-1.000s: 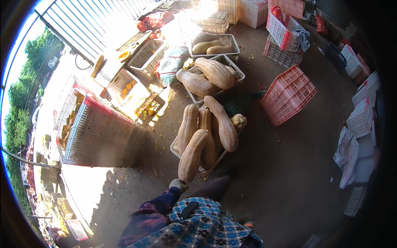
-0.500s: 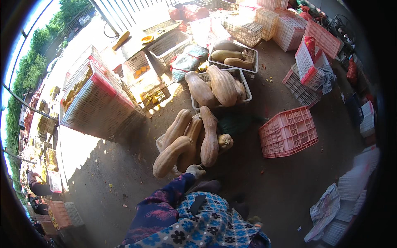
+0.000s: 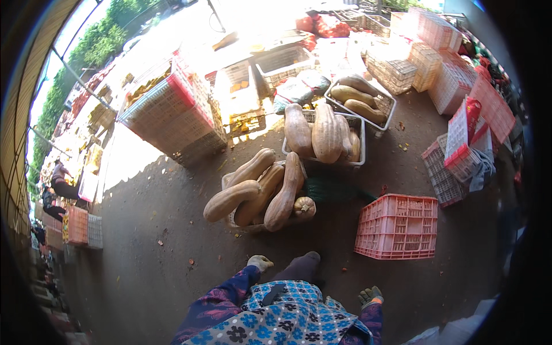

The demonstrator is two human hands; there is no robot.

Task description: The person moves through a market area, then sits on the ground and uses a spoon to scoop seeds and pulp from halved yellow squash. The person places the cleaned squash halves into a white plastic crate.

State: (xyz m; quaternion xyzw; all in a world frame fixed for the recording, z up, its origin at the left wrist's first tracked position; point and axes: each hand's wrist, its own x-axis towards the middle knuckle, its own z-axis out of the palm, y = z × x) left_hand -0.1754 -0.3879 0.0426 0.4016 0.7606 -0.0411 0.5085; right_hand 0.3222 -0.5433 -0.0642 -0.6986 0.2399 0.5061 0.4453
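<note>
My left hand (image 3: 260, 263), in a pale glove, hangs empty just short of the near crate, its fingers loosely bent. Lower right, beside my apron, my right hand (image 3: 370, 296) wears a greyish glove with fingers apart and nothing in them. Several long tan squashes (image 3: 233, 200) lie piled over the rim of the near crate (image 3: 253, 229), one showing its round stem end. Neither hand touches them. Just beyond, a white-rimmed crate (image 3: 359, 164) holds more large squashes (image 3: 326, 137). Another white crate (image 3: 393, 109) behind it contains darker, greenish-tan ones (image 3: 353, 102).
An upturned pink crate (image 3: 397, 227) sits on the floor to the right. Tall stacked crates (image 3: 172, 112) stand at left, with sunlit crates and sacks behind. More crates (image 3: 448, 167) line the right side. Other people (image 3: 62, 181) are at the far left.
My left hand has drawn back from the near crate. My right hand has come into fuller view at lower right. The whole view has shifted and turned; the squashes stay piled.
</note>
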